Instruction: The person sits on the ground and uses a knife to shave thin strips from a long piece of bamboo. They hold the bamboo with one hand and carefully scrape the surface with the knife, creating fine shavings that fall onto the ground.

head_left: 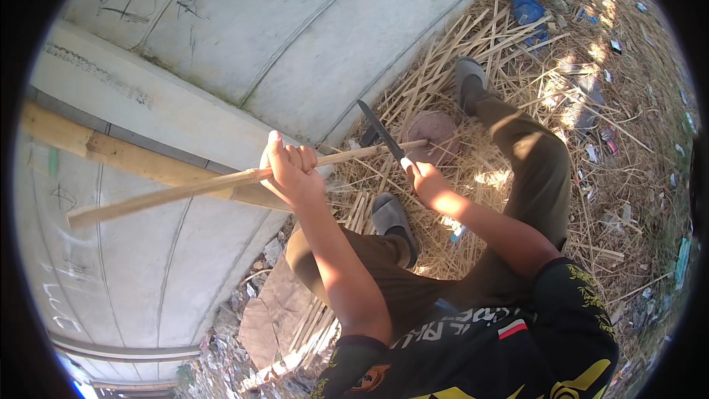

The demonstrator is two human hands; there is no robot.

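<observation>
- Straw-littered ground [628,192] is bordered by a grey panelled wall [295,37].
- A long pale wooden stick [166,194] is clasped in the left grip [294,174], its far end at a round brown block [436,127].
- A long dark-bladed knife [382,131] is clasped in the right grip [426,181]; if the blade were slipped along the stick, the left grip could be cut.

The left hand [292,170], fingers [304,155] curled, points its thumb [275,142] toward twelve o'clock; the right hand [427,183] is clenched, its forearm [487,220] angled toward ten.
</observation>
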